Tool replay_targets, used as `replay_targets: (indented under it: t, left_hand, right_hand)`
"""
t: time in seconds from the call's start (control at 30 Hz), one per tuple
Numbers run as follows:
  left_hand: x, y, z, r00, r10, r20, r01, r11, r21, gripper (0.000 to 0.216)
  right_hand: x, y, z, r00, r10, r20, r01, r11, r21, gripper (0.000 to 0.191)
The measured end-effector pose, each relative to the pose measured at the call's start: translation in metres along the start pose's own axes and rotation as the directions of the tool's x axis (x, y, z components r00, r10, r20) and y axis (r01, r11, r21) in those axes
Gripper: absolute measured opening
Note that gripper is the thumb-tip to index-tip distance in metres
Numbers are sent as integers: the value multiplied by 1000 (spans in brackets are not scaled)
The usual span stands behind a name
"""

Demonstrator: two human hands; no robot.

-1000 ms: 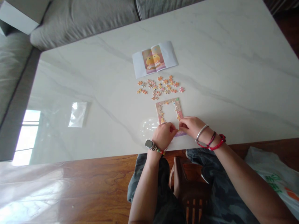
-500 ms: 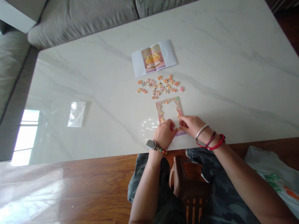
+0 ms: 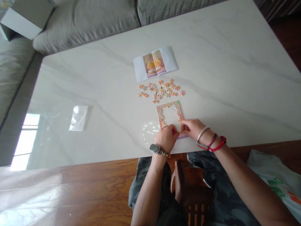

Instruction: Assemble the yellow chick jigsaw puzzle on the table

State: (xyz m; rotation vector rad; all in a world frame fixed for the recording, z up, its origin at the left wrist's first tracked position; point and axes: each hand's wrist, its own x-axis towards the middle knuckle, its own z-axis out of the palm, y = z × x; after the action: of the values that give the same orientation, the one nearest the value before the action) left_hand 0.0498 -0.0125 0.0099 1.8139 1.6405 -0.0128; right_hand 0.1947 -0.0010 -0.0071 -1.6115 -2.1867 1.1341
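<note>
A jigsaw puzzle border (image 3: 160, 113) lies on the table, its pink, beige and purple edge joined around an open middle. Over its lower left part is my left hand (image 3: 166, 137), fingers curled and pinched together. My right hand (image 3: 193, 128) closes its thumb and fingers at the lower right side. Between the two sets of fingertips a small orange-yellow jigsaw piece (image 3: 180, 133) shows in part, at the bottom row. Both hands cover much of the lower border. Several loose jigsaw pieces (image 3: 161, 89) are scattered just beyond the puzzle.
A creased picture sheet (image 3: 174, 59) with two yellow figures lies behind the loose pieces. To the left is a clear plastic bag (image 3: 79, 118) on the marble-patterned table (image 3: 113, 94). A grey sofa (image 3: 94, 25) borders the far side. A white shopping bag (image 3: 265, 163) sits at lower right.
The view has shifted slightly, so the table items appear a little lower. My left fingertips have drawn in close to the right ones at the bottom border.
</note>
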Motion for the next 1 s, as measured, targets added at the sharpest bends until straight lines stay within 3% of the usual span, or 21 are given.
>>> replay_targets:
  t: [0.13, 0.2, 0.3, 0.4, 0.57, 0.63, 0.7, 0.83, 0.9, 1.0]
  left_hand:
    - [-1, 6, -5, 997, -70, 13, 69, 996, 55, 8]
    - [-2, 9, -7, 996, -84, 25, 83, 995, 58, 8]
    - [-3, 11, -6, 995, -92, 24, 91, 995, 50, 8]
    - [-2, 9, -5, 997, -83, 6, 83, 995, 50, 8]
    - [3, -16, -26, 993, 113, 31, -107, 983, -148, 19]
    - [5, -35, -40, 995, 77, -67, -89, 972, -216, 23]
    - [8, -56, -54, 972, -34, -232, -27, 967, -254, 26]
    - [20, -89, -63, 835, -266, -482, 171, 958, -231, 21]
    - [30, -96, -59, 795, -275, -540, 183, 958, -219, 19]
    - [44, -96, -52, 780, -211, -589, 138, 976, -167, 19]
  right_hand:
    - [2, 4, 2, 1000, 2, 20, -4, 997, 83, 8]
    - [3, 8, 0, 998, 24, 65, -38, 973, 226, 4]
    - [7, 15, -12, 990, 97, 104, -136, 867, 480, 12]
    - [12, 18, -28, 990, 141, -7, -100, 737, 668, 18]
    - [18, 21, -40, 959, 235, -158, -18, 607, 795, 20]
    - [20, 25, -40, 941, 278, -192, -19, 610, 792, 21]
    - [24, 31, -40, 919, 322, -228, -31, 635, 772, 23]
    - [34, 45, -40, 841, 407, -356, -67, 732, 678, 26]
    - [38, 50, -40, 794, 417, -443, -92, 802, 590, 27]
    - [43, 51, -38, 744, 368, -558, -158, 908, 389, 24]
